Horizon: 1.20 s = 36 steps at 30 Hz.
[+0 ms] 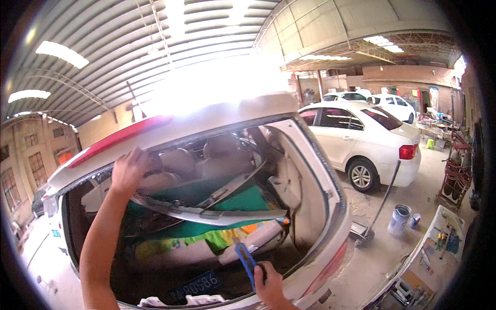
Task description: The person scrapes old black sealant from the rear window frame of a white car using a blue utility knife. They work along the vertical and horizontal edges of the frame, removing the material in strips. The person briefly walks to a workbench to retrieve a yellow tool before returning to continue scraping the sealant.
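My left hand (pixel 130 168) reaches up to the top edge of a white car's rear window opening (pixel 320 170). Its fingers are bent and pressed together against that edge; whatever they pinch is too blurred to make out. Low in front of the opening, my right hand (pixel 271 284) is closed round a blue utility knife (pixel 246 263), its blade end pointing up and away. Inside the car, a long pale trim piece (pixel 222 217) lies across a green sheet (pixel 248 204). A blue licence plate (pixel 198 285) shows at the bottom of the opening.
A white sedan (pixel 361 132) stands to the right, more white cars behind it. On the floor are a broom (pixel 364 232), a bucket (pixel 399 219) and a small can (pixel 415 221). A tool-strewn bench (pixel 413 268) occupies the lower right, beside a red cart (pixel 454 170).
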Motion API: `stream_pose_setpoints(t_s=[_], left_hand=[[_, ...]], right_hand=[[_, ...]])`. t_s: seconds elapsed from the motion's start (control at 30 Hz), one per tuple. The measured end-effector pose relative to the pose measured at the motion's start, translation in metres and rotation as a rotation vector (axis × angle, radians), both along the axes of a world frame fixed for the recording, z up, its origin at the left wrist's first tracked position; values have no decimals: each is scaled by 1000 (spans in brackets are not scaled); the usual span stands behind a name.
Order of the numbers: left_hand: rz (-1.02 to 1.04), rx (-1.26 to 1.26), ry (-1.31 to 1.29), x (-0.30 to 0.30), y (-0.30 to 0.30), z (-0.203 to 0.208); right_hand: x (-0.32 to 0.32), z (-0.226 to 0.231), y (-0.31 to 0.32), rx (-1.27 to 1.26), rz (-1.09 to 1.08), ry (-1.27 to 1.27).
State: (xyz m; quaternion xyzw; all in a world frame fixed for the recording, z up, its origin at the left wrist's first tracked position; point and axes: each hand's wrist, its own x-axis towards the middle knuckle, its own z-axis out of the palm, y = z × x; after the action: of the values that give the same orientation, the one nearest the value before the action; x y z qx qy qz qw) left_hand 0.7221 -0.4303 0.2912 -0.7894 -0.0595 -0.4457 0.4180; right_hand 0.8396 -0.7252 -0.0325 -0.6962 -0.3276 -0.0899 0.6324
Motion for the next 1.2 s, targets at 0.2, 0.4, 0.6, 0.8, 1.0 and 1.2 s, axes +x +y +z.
stream_pose_setpoints(t_s=[0.2, 0.4, 0.6, 0.8, 1.0, 1.2], left_hand=[[24, -119, -49, 16, -55, -48], [-32, -364, 318, 54, -116, -124], [-110, -477, 786, 111, -200, -183], [-460, -514, 987, 156, -269, -202], [-575, -477, 1056, 168, -274, -219], [-593, -463, 1057, 179, -268, -222]], right_hand=[[29, 20, -61, 406, 419, 509], [68, 4, -105, 563, 523, 655], [91, 18, -136, 446, 461, 541], [118, -51, -131, 358, 136, 362], [110, 3, -178, 318, 144, 635], [121, 0, -211, 592, 47, 754]])
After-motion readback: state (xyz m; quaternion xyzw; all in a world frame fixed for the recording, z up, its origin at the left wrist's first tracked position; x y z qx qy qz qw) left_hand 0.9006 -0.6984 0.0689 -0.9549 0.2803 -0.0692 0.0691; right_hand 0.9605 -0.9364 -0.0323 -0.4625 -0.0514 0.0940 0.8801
